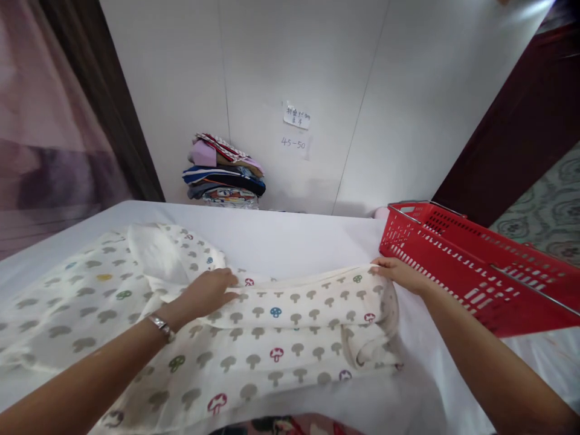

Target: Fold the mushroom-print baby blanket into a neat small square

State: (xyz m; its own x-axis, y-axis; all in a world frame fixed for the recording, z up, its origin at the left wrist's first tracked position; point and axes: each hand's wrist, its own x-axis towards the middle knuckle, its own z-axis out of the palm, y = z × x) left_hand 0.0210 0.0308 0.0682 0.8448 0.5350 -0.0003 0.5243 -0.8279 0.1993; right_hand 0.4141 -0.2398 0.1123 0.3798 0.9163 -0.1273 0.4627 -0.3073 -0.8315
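Note:
Across the white table lies a soft white cloth (272, 338) printed with grey mushrooms and a few coloured ones. Its right part is folded over in layers, with a loose curled end at the right. My left hand (212, 293), with a silver bracelet at the wrist, grips the upper edge of the fold near the middle, thumb and fingers closing on it. At the far right corner of the same edge, my right hand (396, 272) pinches the fabric. The edge runs nearly straight between both hands. To the left, the cloth spreads wide with a plain white turned-back flap.
A red plastic basket (457, 266) with metal handles stands at the right, close to my right forearm. Folded clothes (224, 172) are stacked at the table's back edge. Handwritten paper notes (296, 116) are stuck to the white wall. A pinkish curtain (45, 121) hangs at the left.

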